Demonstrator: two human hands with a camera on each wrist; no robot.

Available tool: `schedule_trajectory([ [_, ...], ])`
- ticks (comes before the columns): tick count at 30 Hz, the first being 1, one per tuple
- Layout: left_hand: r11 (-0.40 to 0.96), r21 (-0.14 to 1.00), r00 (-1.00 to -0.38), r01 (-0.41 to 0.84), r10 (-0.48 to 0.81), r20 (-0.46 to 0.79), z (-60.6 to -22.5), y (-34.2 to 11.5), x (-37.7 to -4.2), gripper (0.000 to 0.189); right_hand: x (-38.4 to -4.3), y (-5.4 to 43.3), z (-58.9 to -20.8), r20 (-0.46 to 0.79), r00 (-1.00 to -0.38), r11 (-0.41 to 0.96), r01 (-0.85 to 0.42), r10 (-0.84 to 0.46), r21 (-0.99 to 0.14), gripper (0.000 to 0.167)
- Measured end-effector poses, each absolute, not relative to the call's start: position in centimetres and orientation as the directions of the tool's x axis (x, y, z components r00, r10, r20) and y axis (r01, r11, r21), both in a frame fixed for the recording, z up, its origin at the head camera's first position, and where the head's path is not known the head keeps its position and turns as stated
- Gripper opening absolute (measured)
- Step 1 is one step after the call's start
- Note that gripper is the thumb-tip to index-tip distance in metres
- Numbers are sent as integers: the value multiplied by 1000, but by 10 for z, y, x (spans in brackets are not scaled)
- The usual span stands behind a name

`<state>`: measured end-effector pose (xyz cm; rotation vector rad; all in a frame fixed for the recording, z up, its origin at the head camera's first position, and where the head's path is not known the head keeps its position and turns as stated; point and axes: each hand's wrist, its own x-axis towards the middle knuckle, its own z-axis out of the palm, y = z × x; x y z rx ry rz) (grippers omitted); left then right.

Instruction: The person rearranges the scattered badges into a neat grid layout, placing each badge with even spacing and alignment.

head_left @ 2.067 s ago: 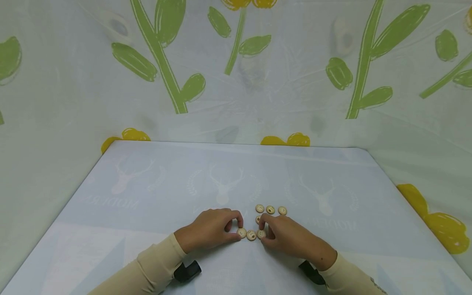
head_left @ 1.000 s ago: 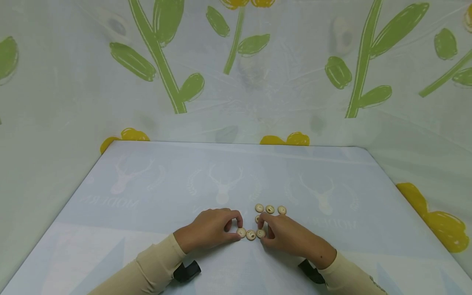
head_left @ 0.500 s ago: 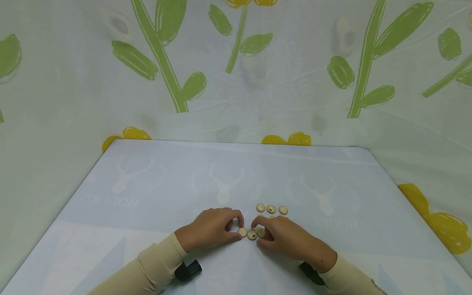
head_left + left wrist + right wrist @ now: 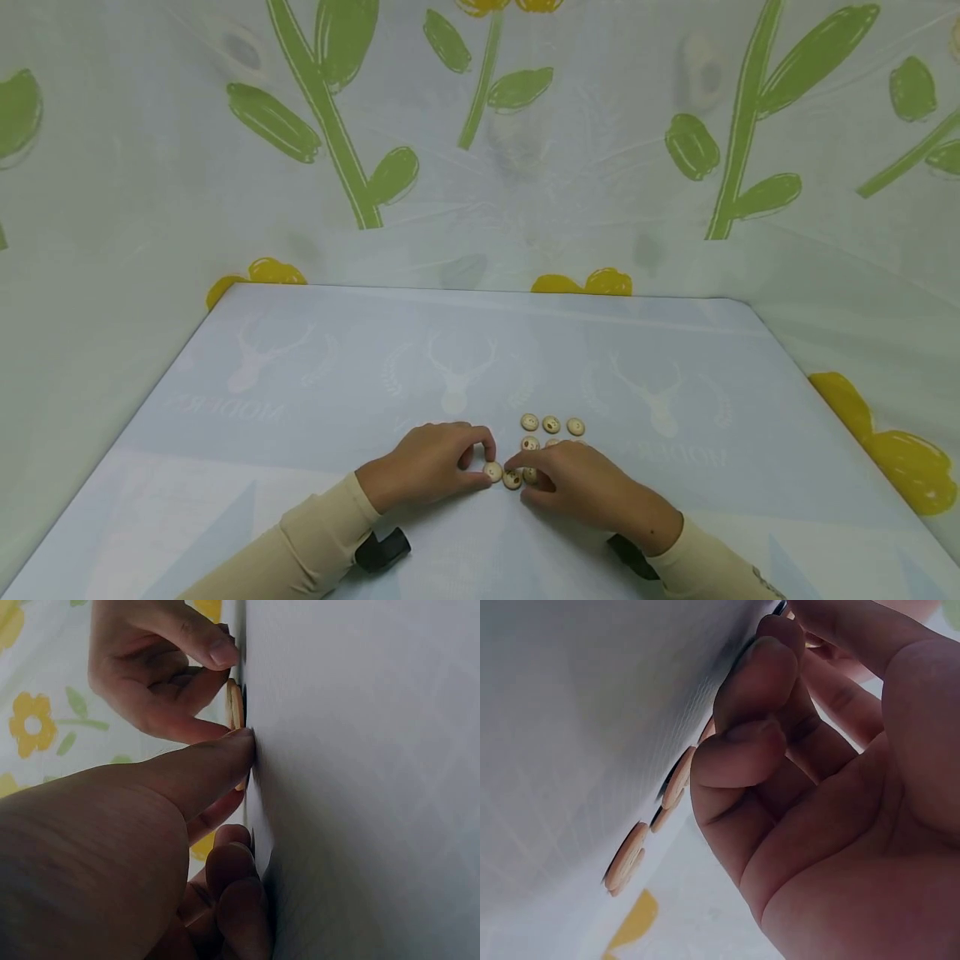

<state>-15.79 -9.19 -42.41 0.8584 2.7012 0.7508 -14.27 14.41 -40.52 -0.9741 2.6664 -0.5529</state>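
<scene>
In the head view, my left hand [image 4: 423, 467] pinches a round wooden button [image 4: 492, 472] between thumb and index finger, flat on the table. Just right of it lies a second wooden button [image 4: 512, 479] with a dark mark. My right hand [image 4: 588, 487] hovers low over this row, its index fingertip at that button's far edge and its thumb apart, nearer me. A third button [image 4: 529, 476] shows partly under the right hand. In the left wrist view, the right hand's thumb and index finger stand apart beside a button [image 4: 234, 705] seen edge-on.
A row of three wooden buttons [image 4: 551, 425] lies behind the right hand. Another button [image 4: 529, 444] sits in front of that row, with more partly covered by the hand. The pale table [image 4: 337, 367] meets a leaf-patterned curtain [image 4: 600, 183] at its back.
My right hand has let go of the bottom row's right-hand button, and its index finger has shifted left to the middle one. My left hand stays on its button.
</scene>
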Motion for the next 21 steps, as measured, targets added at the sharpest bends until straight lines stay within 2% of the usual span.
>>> schedule_trajectory([
  [21,699,523,-809,487,587,-31,-425,-92,-158,20,-140,143,-405,-47,-713,663,-624,-700,-412,14],
])
